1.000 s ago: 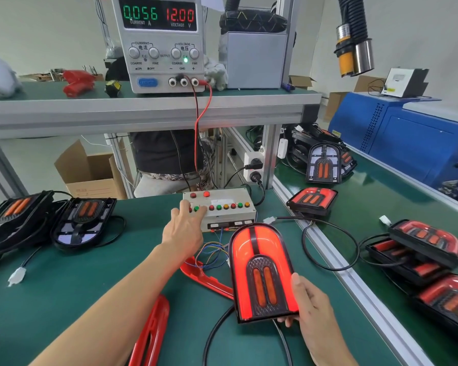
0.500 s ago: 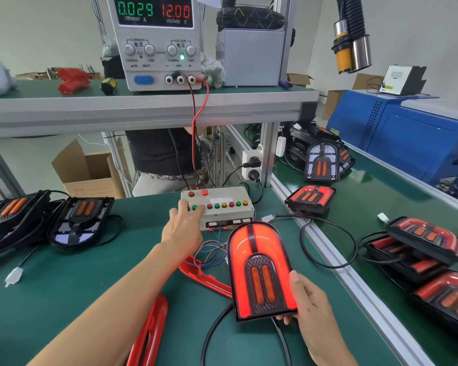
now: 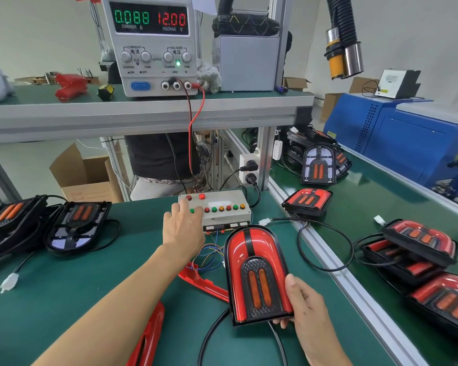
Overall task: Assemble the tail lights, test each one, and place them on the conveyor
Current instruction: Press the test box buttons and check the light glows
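Note:
My right hand (image 3: 306,305) grips the lower right edge of a red arch-shaped tail light (image 3: 257,273) tilted up off the green bench, its black cable running down beneath it. The lens looks unlit, with two orange strips in a black grille. My left hand (image 3: 183,225) reaches forward with fingers extended onto the buttons at the left end of the white test box (image 3: 222,210). The power supply (image 3: 154,46) on the shelf reads 0.088 A and 12.00 V. Several finished tail lights (image 3: 418,241) lie on the conveyor (image 3: 354,207) to the right.
Two open black housings (image 3: 77,225) with cables lie at the bench's left. Red lens pieces (image 3: 201,281) and loose coloured wires sit between my hands. A black cable loop (image 3: 325,244) crosses the aluminium rail. A person stands behind the shelf frame. A blue machine (image 3: 407,138) is far right.
The tail light's red glow has gone out, and the current reading went from 0.056 to 0.029 to 0.088 A. My left fingers shifted slightly on the test box buttons.

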`<state>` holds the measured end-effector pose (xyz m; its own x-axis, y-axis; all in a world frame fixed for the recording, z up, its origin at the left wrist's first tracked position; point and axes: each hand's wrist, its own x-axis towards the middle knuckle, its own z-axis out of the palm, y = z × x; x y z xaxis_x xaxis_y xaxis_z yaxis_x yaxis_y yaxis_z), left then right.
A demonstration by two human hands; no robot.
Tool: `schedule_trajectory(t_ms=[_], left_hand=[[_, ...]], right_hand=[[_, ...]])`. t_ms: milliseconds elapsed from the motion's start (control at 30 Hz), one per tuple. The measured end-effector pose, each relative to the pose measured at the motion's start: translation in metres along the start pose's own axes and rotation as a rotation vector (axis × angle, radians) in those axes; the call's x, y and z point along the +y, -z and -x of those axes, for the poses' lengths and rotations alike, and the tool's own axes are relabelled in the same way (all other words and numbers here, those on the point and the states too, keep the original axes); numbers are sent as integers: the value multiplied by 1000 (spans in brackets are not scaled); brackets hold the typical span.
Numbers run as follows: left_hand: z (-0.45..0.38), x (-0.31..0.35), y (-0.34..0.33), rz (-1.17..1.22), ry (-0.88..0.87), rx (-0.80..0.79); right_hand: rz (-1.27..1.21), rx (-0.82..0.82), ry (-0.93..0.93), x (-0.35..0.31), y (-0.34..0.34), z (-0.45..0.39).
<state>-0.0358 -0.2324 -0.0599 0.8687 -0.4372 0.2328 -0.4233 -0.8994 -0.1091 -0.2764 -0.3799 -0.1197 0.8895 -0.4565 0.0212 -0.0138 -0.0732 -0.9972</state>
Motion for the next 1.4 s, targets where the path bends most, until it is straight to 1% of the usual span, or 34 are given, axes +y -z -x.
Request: schedule_trajectory(t_ms=[33,100,200,367,533,633,867,1300,1400], left_hand=[[0,2,0,20,-11,37],[-2,6,-3,101,-102,64],[-7,10,-6,153,-268,12],[-20,20,-4,135,-327,-64],[-36,35,3,103,-306,-177],[-39,39,3,91,-283,-218],[-40,45,-1,82,-246,-213],[-32,45,-4,46,-261,-179],[-34,46,-4,48,-251,-180]], right_hand=[[1,0,1,-1,0,0],[1,0,0,-2,0,-1],[2,2,-2,-1,1,0],[-1,20,-7,-2,0,0],[2,25,-11,-5,-1,0],[8,28,-13,-3,0,0],[6,34,-32,0,1,-3],[-3,11,-26,0,1,0],[-19,30,-36,-1,1,-1]])
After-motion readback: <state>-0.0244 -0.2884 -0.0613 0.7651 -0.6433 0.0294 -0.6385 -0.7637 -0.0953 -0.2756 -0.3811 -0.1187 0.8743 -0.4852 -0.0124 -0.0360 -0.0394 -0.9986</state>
